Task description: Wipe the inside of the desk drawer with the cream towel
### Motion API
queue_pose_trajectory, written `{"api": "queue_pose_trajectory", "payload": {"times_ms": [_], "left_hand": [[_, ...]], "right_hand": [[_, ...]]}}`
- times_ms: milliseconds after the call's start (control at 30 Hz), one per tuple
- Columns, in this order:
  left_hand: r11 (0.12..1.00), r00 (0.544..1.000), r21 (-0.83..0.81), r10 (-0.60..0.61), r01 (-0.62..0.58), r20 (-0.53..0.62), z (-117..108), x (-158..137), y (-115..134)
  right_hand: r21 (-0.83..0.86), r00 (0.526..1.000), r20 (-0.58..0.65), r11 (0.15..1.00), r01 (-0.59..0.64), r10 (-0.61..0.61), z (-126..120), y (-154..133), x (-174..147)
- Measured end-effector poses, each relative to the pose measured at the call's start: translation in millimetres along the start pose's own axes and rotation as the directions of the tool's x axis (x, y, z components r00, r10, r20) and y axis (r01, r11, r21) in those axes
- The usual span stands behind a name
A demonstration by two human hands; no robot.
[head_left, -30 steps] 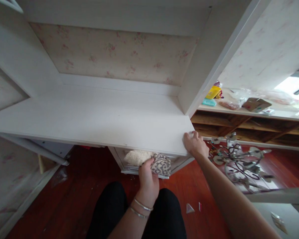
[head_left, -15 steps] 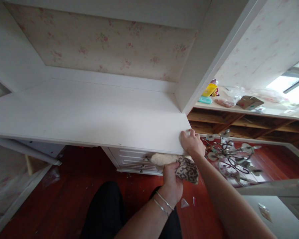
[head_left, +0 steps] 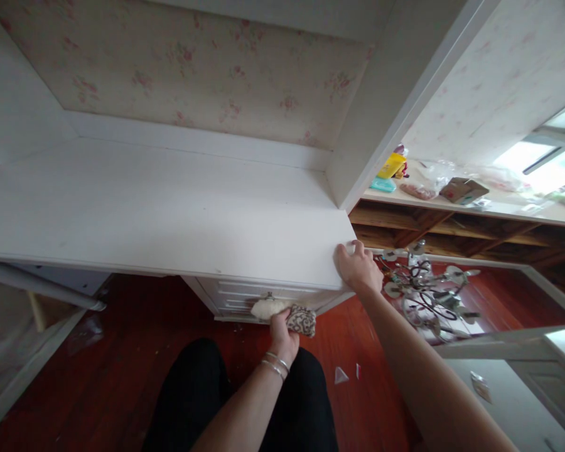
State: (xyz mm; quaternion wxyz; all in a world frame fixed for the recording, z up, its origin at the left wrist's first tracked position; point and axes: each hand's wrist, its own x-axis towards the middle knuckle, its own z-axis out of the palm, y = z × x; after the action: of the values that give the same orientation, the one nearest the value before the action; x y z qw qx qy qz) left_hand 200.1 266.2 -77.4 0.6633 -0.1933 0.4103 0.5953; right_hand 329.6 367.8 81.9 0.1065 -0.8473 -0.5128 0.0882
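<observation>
My left hand (head_left: 283,338), with two thin bangles on its wrist, is closed round a cloth (head_left: 302,321). One end of the cloth is plain cream and the other has a dark swirl pattern. It lies against the white drawer front (head_left: 233,294), just below a small drawer knob (head_left: 270,294). At the front right corner of the white desktop (head_left: 207,213), my right hand (head_left: 360,269) grips the edge, its fingers bent over the side. The undersides of its fingers are hidden.
A chandelier (head_left: 428,295) lies low at the right. Beyond it, a long shelf unit (head_left: 522,207) carries a cardboard box (head_left: 464,190), a yellow item (head_left: 392,165) and plastic bags. Small scraps (head_left: 341,375) lie on the red wooden floor (head_left: 358,414), near my knees.
My left hand has moved the cloth leftward and down along the drawer fronts, away from the desk's right corner. My right hand stays on the corner. The view has shifted slightly.
</observation>
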Motion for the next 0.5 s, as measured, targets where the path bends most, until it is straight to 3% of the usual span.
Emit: {"api": "queue_pose_trajectory", "payload": {"times_ms": [267, 500], "left_hand": [[0.975, 0.972, 0.016, 0.221, -0.220, -0.087, -27.7, 5.3, 94.5], [0.932, 0.932, -0.020, 0.360, -0.361, -0.048, -17.1, -41.2, 145.2]], "right_hand": [[0.004, 1.000, 0.011, 1.000, -0.014, 0.014, -1.2, -1.5, 0.0], [0.012, 0.999, 0.025, 1.000, -0.020, 0.020, -1.8, -0.9, -1.7]]}}
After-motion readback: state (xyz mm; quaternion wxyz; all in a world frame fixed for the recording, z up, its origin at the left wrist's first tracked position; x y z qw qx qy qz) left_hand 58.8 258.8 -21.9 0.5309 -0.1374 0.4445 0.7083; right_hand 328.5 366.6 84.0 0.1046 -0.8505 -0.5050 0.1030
